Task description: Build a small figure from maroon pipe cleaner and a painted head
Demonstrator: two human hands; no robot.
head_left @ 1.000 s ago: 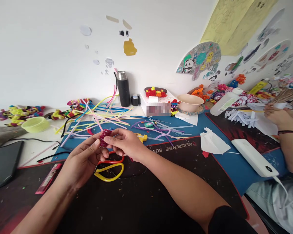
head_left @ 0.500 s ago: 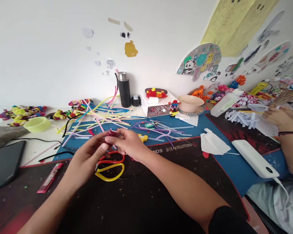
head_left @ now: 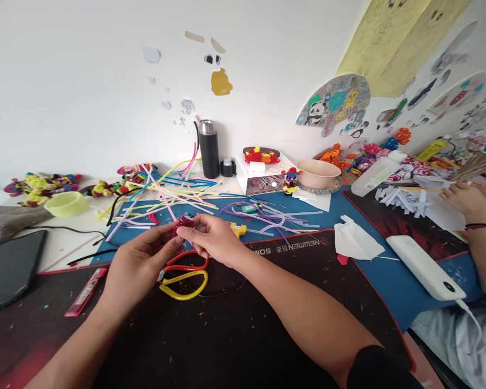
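Note:
A small dark red fuzzy piece [head_left: 182,226] with a bit of blue at its top is pinched between both hands. My left hand [head_left: 143,259] grips its left side with thumb and fingers. From the right, my right hand [head_left: 213,237] holds it between thumb and index finger. Scissors with one red and one yellow handle loop [head_left: 184,285] lie on the black mat [head_left: 227,335] just below the hands. A yellow glue gun [head_left: 238,229] is partly hidden behind my right hand.
Colourful pipe cleaners [head_left: 178,194] spread behind the hands. A black thermos [head_left: 209,151] stands by the wall. Left are a phone [head_left: 14,267] and a red packet [head_left: 86,293]. Right are a white power bank [head_left: 425,267], a bottle [head_left: 378,173] and another person's hands [head_left: 467,202].
The view has shifted slightly. The thumbs and fingers have moved a little on the red piece, and more of its fuzzy surface shows between them.

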